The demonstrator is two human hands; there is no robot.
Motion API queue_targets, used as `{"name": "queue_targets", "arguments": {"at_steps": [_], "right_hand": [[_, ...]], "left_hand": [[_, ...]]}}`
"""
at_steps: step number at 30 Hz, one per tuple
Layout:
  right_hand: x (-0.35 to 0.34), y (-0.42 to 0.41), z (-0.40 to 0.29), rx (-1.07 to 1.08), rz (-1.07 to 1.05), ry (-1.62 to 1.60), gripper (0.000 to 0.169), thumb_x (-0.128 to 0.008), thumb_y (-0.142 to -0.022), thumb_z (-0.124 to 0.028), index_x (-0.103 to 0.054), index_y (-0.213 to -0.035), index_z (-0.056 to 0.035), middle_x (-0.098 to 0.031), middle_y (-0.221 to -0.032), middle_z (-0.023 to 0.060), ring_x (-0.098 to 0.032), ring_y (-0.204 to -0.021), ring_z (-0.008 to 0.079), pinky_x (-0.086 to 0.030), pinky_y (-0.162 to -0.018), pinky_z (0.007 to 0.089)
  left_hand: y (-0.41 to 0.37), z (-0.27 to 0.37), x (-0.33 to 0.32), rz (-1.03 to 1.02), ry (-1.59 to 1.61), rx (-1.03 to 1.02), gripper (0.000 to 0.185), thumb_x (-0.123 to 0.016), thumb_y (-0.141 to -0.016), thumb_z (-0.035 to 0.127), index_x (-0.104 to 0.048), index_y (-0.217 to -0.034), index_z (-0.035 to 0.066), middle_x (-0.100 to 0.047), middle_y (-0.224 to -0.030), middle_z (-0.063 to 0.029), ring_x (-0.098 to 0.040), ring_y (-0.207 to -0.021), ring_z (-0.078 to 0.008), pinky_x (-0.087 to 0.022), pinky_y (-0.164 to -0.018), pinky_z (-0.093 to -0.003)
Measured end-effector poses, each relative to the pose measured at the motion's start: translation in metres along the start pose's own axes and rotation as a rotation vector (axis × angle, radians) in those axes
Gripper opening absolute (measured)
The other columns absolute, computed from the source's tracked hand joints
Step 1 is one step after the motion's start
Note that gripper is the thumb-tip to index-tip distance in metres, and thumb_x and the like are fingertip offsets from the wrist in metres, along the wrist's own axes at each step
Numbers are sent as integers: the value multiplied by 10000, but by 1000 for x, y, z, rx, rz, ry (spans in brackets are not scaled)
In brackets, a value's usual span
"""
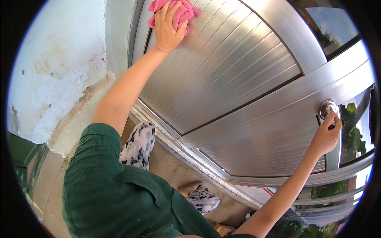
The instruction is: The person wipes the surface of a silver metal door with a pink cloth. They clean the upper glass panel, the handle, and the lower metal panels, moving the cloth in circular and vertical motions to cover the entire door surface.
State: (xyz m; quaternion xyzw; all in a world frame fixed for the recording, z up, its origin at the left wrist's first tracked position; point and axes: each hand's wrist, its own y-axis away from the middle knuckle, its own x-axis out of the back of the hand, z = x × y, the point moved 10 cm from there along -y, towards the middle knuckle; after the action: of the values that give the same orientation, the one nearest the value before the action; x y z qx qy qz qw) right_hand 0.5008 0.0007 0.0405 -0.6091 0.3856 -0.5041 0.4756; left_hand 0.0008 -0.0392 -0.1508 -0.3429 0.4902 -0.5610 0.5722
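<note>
My left hand (167,29) presses a crumpled pink cloth (184,11) flat against the ribbed lower panel of a metal door (226,77), near the frame on the left. The cloth bunches around my fingers, and its faint reflection shows in the metal. Over on the right, my right hand (327,136) grips the round door knob (327,108), with thumb and fingers wrapped over its end. Part of the knob is hidden behind those fingers.
A pale blue wall (56,80) with peeling plaster stands to the left. Below the door runs a raised sill (178,151), with the concrete floor (169,172) in front. Glass panes (354,128) sit beside the knob. My patterned trouser legs (138,145) are close to the sill.
</note>
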Motion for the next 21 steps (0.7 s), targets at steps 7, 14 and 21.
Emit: {"name": "queue_targets", "arguments": {"at_steps": [7, 14, 21], "right_hand": [[-5, -2, 4, -47, -7, 14, 335, -550, -931, -475, -699, -991, -180, -694, -822, 3, -628, -708, 172, -472, -631, 337], [-7, -6, 0, -29, -5, -53, 373, -573, -925, -475, -709, -1014, -139, -696, -842, 23, -616, -719, 159, -471, -629, 321], [-4, -7, 7, -27, 30, -69, 399, -586, -921, -466, -703, -1023, -98, -706, -905, 43, -632, -784, 175, -495, -684, 316]], "left_hand": [[192, -52, 19, 6, -65, 570, 581, -595, -871, 277, -440, -1365, 13, -362, -1455, -226, -311, -1359, -412, -239, -1128, -475], [446, -129, 45, 229, 79, 1415, 414, -514, -943, 296, -475, -1233, 3, -530, -1182, -197, -519, -1111, -283, -406, -937, -409], [533, -131, 44, 546, 490, 1911, 142, -471, -949, 228, -463, -849, 127, -490, -651, 12, -517, -591, -109, -435, -528, -292]]}}
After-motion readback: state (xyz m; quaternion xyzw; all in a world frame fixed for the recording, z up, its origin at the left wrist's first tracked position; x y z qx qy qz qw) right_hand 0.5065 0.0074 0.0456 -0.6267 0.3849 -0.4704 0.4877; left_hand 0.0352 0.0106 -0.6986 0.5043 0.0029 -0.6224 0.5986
